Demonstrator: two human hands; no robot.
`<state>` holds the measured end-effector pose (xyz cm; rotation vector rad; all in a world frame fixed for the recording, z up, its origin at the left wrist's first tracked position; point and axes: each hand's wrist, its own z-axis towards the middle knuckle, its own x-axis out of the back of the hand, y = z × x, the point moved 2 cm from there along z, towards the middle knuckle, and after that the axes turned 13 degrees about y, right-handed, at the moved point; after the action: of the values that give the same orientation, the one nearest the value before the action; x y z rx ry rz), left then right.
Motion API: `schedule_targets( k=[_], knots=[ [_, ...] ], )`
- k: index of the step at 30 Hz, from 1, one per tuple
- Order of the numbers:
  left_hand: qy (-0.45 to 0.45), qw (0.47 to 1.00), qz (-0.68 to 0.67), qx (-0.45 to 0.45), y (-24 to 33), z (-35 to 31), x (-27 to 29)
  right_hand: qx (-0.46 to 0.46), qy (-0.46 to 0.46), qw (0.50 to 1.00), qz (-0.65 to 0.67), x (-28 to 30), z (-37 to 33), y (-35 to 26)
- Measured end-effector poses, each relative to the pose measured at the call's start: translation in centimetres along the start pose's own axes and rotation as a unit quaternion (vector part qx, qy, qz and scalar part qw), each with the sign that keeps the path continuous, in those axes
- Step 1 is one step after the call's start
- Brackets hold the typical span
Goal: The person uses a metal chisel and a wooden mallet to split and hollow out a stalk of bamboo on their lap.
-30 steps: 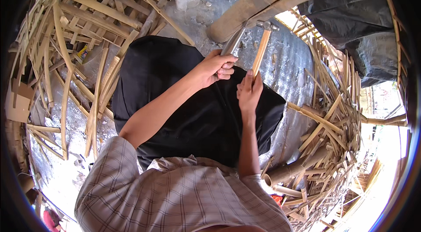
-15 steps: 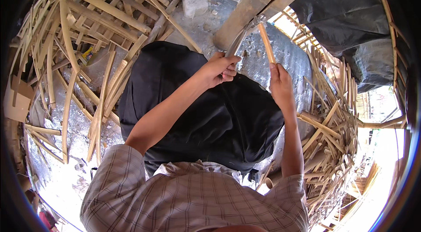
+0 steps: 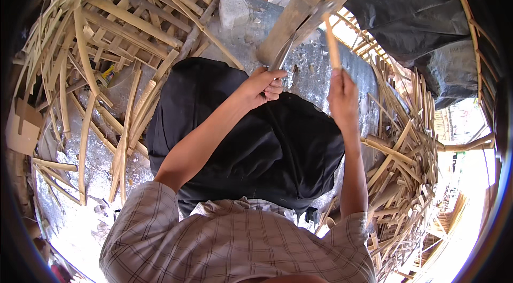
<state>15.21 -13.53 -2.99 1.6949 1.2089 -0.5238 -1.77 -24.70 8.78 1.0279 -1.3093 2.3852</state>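
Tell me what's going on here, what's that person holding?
A person in a checked shirt has the left grip closed around a metal tool, its far end at the split in a wide bamboo piece. The right grip holds a wooden-handled hammer. Its head is blurred near the bamboo, so I can't tell whether it's touching anything. Black cloth covers the lap, and bamboo strips are piled on both sides.

Two hands (image 3: 262,88) (image 3: 342,98), one hammer (image 3: 333,47), one blade (image 3: 282,54), one wide split bamboo (image 3: 299,8).
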Motion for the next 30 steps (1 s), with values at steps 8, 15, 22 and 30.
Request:
schedule_targets(
  k=[8,15,22,30],
  knots=[
    [-0.002,1.0,0.005,0.014,-0.3,0.4,-1.0,0.068,-0.046,0.992,-0.096,-2.8,-1.3,3.2],
    [0.003,1.0,-0.023,0.01,0.1,0.3,0.8,0.031,0.005,0.998,0.056,1.4,1.1,-5.9],
    [-0.005,1.0,-0.012,0.025,-0.1,1.1,-0.2,0.048,-0.092,0.988,-0.113,-3.0,-1.2,3.7],
    [0.005,1.0,-0.007,0.02,0.4,0.9,0.7,0.011,0.036,0.996,0.079,1.3,0.8,-4.4]
  ],
)
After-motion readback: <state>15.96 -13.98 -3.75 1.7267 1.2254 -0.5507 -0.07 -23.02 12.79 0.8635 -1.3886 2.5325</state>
